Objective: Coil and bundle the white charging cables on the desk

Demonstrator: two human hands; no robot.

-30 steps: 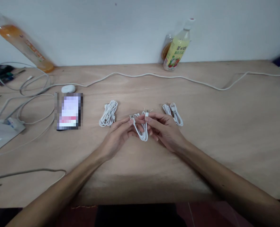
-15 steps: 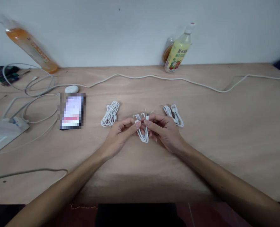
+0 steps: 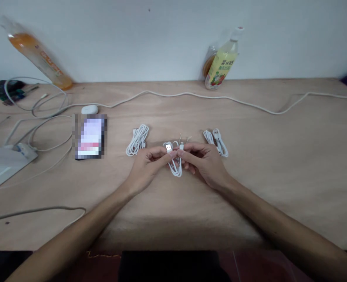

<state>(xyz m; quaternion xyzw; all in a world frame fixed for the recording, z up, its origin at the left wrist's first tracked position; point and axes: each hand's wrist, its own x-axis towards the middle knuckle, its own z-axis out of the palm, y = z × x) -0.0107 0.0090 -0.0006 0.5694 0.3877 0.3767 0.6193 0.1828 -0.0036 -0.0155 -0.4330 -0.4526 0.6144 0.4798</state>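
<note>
Between my two hands is a coiled white USB cable (image 3: 177, 170), held just above the wooden table. My left hand (image 3: 150, 164) is closed on it, thumb on top, with the metal USB plug standing up beside the thumb. My right hand (image 3: 205, 162) pinches the cable too, near its smaller plug, thumb close to the left thumb. A thin pale tie seems to stick up behind the plugs. One bundled white cable (image 3: 137, 140) lies beyond my left hand, and another white cable bundle (image 3: 216, 141) lies just behind my right hand.
A phone (image 3: 90, 137) with a blurred screen lies at left, below a white earbud case (image 3: 89, 109). A long white cord (image 3: 187, 94) crosses the table's back. An orange drink bottle (image 3: 40, 58) and a yellow-labelled bottle (image 3: 222, 62) stand by the wall. A white power strip (image 3: 6, 164) sits far left.
The USB plug at my left thumb has turned so its metal face now shows. Both hands keep their grip in nearly the same place; the view has shifted slightly.
</note>
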